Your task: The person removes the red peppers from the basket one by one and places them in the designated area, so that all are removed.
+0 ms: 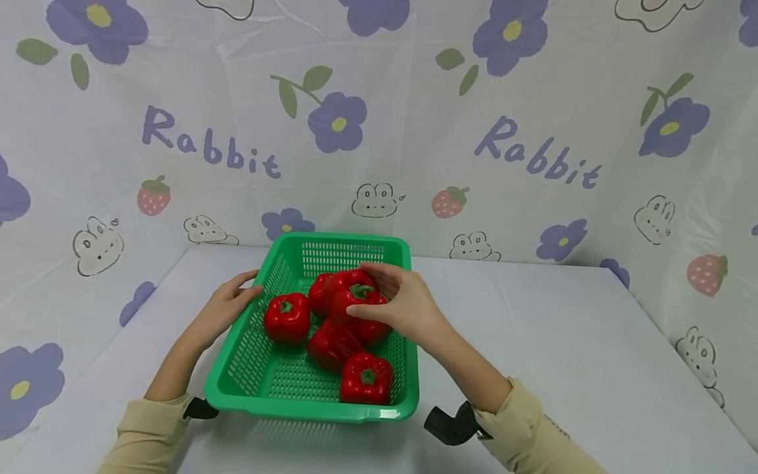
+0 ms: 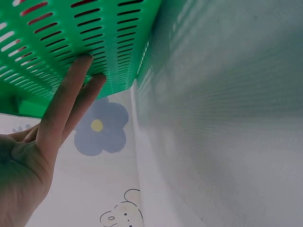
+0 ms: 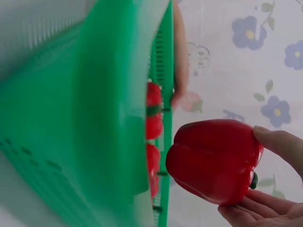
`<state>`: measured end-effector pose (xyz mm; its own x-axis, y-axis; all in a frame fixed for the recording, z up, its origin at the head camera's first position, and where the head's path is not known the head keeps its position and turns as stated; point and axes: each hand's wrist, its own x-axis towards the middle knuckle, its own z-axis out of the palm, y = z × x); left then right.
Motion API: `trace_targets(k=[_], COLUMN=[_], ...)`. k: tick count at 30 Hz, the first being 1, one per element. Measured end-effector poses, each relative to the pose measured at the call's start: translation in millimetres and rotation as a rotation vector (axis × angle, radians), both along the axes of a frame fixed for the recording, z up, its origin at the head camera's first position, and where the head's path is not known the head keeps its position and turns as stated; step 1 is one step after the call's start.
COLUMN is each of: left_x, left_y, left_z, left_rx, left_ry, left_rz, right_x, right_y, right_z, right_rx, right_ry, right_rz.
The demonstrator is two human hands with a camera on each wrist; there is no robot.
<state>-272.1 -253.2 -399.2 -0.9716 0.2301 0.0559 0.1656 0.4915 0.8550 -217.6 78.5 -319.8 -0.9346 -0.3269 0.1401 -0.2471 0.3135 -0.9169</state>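
My right hand grips a red bell pepper between thumb and fingers. In the right wrist view this pepper is up above the rim of a green plastic basket. Several more red bell peppers lie in the basket: one stands at the left, one rests on its side in the middle, and another sits in the front right corner. My left hand holds the basket's left rim. Two of its fingers press on the slotted outer wall, seen in the left wrist view.
The basket stands on a white table. Behind it hangs a white cloth printed with flowers, strawberries and rabbits. Black straps with a camera mount sit at the wrists, next to beige sleeves.
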Motion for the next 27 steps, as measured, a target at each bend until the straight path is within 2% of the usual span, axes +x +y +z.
trace_targets(k=[12,27], left_x=[0.2,2.3], left_y=[-0.1,1.8], left_z=[-0.7,0.0], left_rx=[-0.002,-0.005], left_ry=[0.005,0.002], left_rz=[0.001,0.008], right_x=[-8.5,-17.7], right_y=[34.8,74.8], right_z=[7.0,2.3], right_rx=[-0.037,-0.044], right_ry=[0.008,-0.012], right_rz=[-0.104,-0.239])
